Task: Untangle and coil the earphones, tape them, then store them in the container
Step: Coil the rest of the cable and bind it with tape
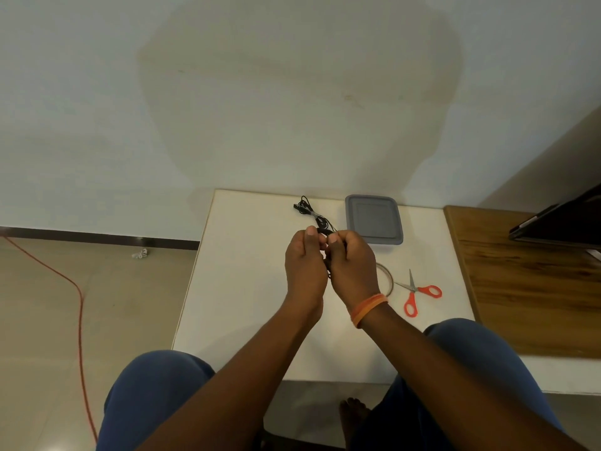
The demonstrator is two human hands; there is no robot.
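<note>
Both hands meet above the white tabletop (247,288), fingers curled in a tight grip on the black earphones (327,252); the left hand (305,268) pinches the cord near its top while the right hand (353,265), with an orange band (369,308) at the wrist, clamps it from the other side. At 12 o'clock from the hands a taped black bundle (309,209) lies on the tabletop. At 1 o'clock sits the grey lidded container (374,219). At 4 o'clock a tape roll (388,278) peeks out beside the right wrist, with red-handled scissors (419,292) just past it
</note>
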